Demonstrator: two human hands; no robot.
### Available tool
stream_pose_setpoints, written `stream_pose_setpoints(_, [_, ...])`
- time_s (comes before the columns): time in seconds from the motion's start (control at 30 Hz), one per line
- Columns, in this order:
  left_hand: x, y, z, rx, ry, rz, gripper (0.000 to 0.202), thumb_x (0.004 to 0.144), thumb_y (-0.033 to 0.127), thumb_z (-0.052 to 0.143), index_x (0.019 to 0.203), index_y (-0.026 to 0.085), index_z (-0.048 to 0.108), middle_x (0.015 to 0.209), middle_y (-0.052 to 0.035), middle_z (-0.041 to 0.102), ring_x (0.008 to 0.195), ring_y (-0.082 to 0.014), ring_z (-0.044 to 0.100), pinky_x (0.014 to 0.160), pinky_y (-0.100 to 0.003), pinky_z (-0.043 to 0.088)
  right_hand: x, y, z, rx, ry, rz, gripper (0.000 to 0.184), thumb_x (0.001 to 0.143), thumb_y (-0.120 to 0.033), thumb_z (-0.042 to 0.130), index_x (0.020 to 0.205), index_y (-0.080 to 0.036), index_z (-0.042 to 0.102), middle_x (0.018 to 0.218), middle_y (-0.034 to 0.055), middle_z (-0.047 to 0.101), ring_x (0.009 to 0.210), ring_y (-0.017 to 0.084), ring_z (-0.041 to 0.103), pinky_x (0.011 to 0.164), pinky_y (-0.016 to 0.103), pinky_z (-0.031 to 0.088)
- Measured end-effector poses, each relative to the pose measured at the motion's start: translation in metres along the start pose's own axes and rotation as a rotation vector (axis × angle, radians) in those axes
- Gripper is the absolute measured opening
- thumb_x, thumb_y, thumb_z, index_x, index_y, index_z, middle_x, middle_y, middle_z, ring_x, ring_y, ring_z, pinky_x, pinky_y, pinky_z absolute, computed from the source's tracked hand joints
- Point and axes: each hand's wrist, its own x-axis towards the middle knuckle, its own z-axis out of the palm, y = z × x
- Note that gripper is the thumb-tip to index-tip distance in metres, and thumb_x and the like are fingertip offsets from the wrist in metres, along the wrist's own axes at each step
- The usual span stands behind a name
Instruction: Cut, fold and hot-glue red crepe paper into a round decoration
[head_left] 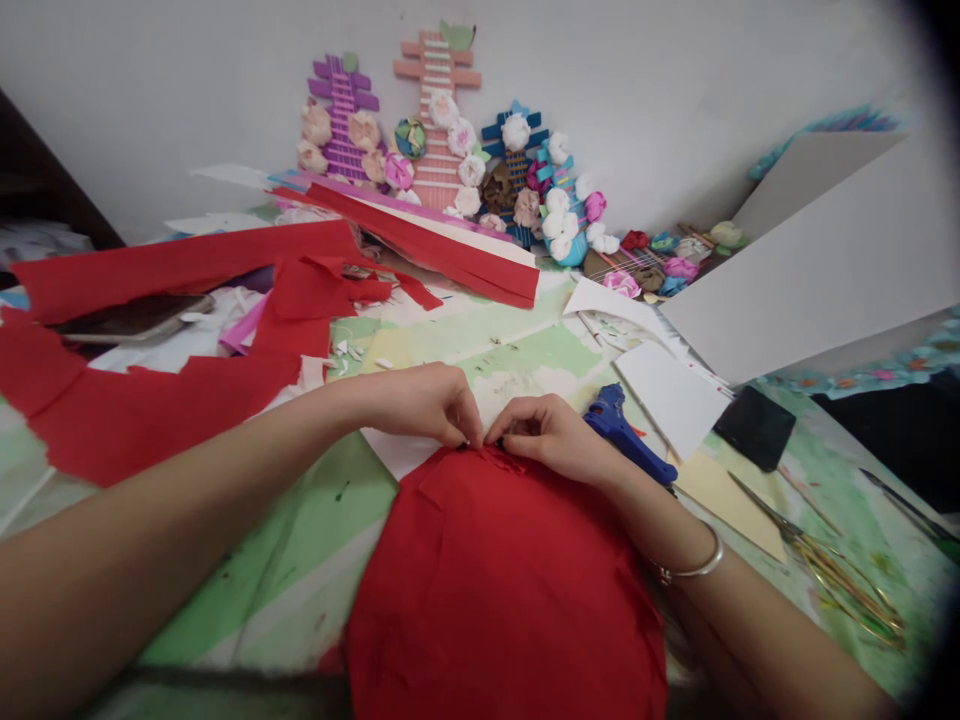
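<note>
A large rounded piece covered in red crepe paper (502, 590) lies in front of me, its near part reaching over the table's front edge. At its far edge my left hand (427, 405) pinches the gathered red paper between thumb and fingers. Close beside it, my right hand (551, 435) pinches the same edge, the two sets of fingertips almost touching. Small dark bits show under the fingertips; I cannot make out what they are. Just right of my right hand lies a blue glue gun (628, 436).
Red paper scraps (172, 410) and a phone-like flat object (135, 318) lie at left. Gold-handled scissors (832, 565), a black square (755, 427) and white card (671, 398) are at right. Decorated guitar shapes (436, 120) lean on the wall; a large grey board (817, 250) stands right.
</note>
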Motion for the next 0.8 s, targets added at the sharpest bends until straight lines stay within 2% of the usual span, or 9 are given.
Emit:
stream_pose_setpoints(0.13, [0.003,-0.009,-0.001,-0.233,0.045,-0.017,0.020,0.067,0.014,0.059,0.082,0.016,0.072,0.079,-0.0028,0.072,0.073,-0.0145,0.065,0.065,-0.021,0.047,-0.001,-0.001,0.000,-0.082,0.022,-0.047,0.022,0.073,-0.009,0.052,0.083,-0.015,0.071,0.063,-0.0002,0.062,0.055,0.010,0.053,0.054,0.023,0.041])
stream_pose_setpoints(0.27, [0.008,-0.013,0.001,-0.395,0.098,-0.032,0.014,0.067,0.018,0.062,0.079,0.014,0.067,0.070,-0.0024,0.069,0.065,-0.0134,0.062,0.061,-0.022,0.047,-0.003,-0.004,-0.001,-0.210,0.040,-0.128,0.026,0.072,-0.003,0.052,0.081,-0.016,0.072,0.080,0.0021,0.064,0.063,0.010,0.055,0.063,0.024,0.044])
stream_pose_setpoints(0.47, [0.013,-0.009,0.012,-0.204,0.094,-0.054,0.014,0.063,0.013,0.058,0.074,0.015,0.067,0.064,0.0012,0.064,0.059,-0.0099,0.055,0.057,-0.020,0.040,-0.010,-0.014,-0.002,-0.421,-0.013,-0.271,0.032,0.072,0.003,0.050,0.084,-0.017,0.071,0.085,0.0022,0.059,0.075,0.010,0.056,0.074,0.024,0.044])
stream_pose_setpoints(0.57, [0.013,-0.005,0.015,-0.159,0.105,-0.085,0.014,0.063,0.015,0.058,0.073,0.015,0.067,0.064,0.0012,0.063,0.060,-0.0105,0.054,0.056,-0.020,0.039,-0.013,-0.018,-0.004,-0.482,-0.018,-0.327,0.032,0.073,0.003,0.051,0.085,-0.018,0.072,0.088,0.0031,0.057,0.077,0.011,0.055,0.073,0.024,0.044])
stream_pose_setpoints(0.63, [0.013,-0.003,0.015,-0.138,0.107,-0.107,0.013,0.063,0.015,0.058,0.072,0.015,0.066,0.062,0.0015,0.062,0.058,-0.0105,0.053,0.054,-0.020,0.038,-0.013,-0.018,-0.006,-0.462,0.056,-0.347,0.030,0.073,0.001,0.053,0.084,-0.018,0.073,0.085,0.0028,0.057,0.074,0.011,0.055,0.070,0.024,0.044])
stream_pose_setpoints(0.73, [0.012,-0.001,0.014,-0.096,0.113,-0.135,0.013,0.064,0.014,0.058,0.073,0.015,0.067,0.062,0.0010,0.063,0.057,-0.0106,0.055,0.053,-0.020,0.038,-0.013,-0.016,-0.009,-0.388,0.264,-0.324,0.030,0.074,-0.001,0.052,0.086,-0.018,0.074,0.080,0.0017,0.058,0.065,0.009,0.053,0.063,0.023,0.043])
stream_pose_setpoints(0.8, [0.011,-0.001,0.012,-0.061,0.121,-0.122,0.013,0.065,0.015,0.058,0.074,0.015,0.068,0.064,0.0000,0.065,0.059,-0.0112,0.057,0.055,-0.020,0.040,-0.013,-0.015,-0.009,-0.392,0.301,-0.280,0.029,0.075,-0.003,0.053,0.089,-0.017,0.074,0.080,0.0023,0.061,0.063,0.009,0.053,0.062,0.023,0.043])
